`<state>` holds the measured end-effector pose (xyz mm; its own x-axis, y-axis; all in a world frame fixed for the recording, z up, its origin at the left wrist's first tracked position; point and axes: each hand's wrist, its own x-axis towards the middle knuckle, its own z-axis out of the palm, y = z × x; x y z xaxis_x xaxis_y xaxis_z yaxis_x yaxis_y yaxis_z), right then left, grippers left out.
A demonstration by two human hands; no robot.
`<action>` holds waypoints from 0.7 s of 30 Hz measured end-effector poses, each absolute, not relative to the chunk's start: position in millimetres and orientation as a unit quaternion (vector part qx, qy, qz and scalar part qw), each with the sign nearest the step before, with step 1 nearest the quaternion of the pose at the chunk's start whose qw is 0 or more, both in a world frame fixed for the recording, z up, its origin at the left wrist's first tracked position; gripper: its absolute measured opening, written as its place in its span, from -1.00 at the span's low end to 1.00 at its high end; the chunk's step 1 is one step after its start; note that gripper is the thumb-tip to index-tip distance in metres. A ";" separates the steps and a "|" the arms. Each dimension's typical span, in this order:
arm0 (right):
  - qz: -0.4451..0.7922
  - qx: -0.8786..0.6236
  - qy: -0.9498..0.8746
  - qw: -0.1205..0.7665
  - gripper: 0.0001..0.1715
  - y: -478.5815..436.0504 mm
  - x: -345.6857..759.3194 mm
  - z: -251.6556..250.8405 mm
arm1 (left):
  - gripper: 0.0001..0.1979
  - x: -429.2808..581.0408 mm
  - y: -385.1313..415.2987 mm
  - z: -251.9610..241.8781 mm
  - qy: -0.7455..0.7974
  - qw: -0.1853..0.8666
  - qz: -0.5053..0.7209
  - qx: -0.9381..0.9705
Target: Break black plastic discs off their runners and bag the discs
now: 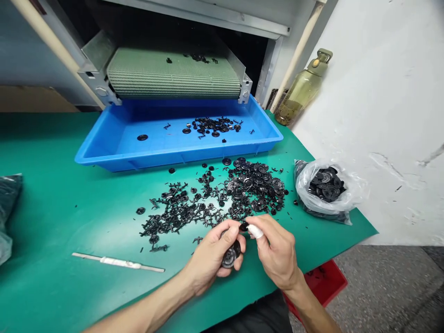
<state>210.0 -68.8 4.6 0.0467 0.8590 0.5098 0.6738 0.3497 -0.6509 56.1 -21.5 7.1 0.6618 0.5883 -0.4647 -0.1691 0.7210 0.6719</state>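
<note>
"what are the fingers doing?"

"those of the right hand (277,249), one in white wrapping (255,231), pinch a small black round plastic piece (244,227); those of the left hand (211,252) curl round a larger black round plastic disc (229,257)."

"and which way does the disc lie?"

"just below and left of the small piece; round, so no long axis shows."

"farther out?"

"a loose heap of black plastic parts (258,185) on the green counter (52,222), beyond both hands."

I cradle a round black disc (230,257), ringed on its face and tilted, in my left hand (215,247); another dark piece (243,227), partly hidden, sits between that and my right hand (277,249).
</note>
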 end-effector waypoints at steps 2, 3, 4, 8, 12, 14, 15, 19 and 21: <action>0.059 -0.525 -0.713 0.461 -0.61 -70.6 209.0 3.4 | -0.66 55.6 -20.6 6.8 0.351 0.863 0.215 0.293; 0.057 -0.511 -0.726 0.457 -0.60 -71.5 209.7 3.1 | -0.64 55.2 -19.8 6.4 0.347 0.868 0.211 0.287; 0.071 -0.503 -0.735 0.449 -0.60 -72.3 211.0 3.1 | -0.63 54.8 -18.9 6.0 0.342 0.873 0.209 0.280; 0.176 -0.534 -0.723 0.402 -0.66 -75.5 217.2 6.0 | -0.65 54.1 -16.9 4.8 0.338 0.875 0.211 0.276; 0.230 -0.586 -0.677 0.381 -0.78 -76.0 214.6 12.4 | -0.65 54.9 -19.8 4.4 0.353 0.854 0.215 0.318; 0.227 -0.597 -0.661 0.393 -0.84 -75.5 210.5 15.5 | -0.65 55.1 -22.3 3.9 0.357 0.844 0.208 0.342; 0.216 -0.599 -0.661 0.398 -0.83 -75.5 208.4 16.8 | -0.65 55.1 -23.5 3.5 0.356 0.842 0.203 0.350; 0.184 -0.592 -0.689 0.375 -0.68 -78.7 203.7 18.8 | -0.65 54.3 -26.0 2.3 0.347 0.845 0.214 0.346; 0.187 -0.596 -0.691 0.363 -0.67 -80.8 203.6 17.8 | -0.65 53.8 -25.5 1.8 0.341 0.847 0.211 0.349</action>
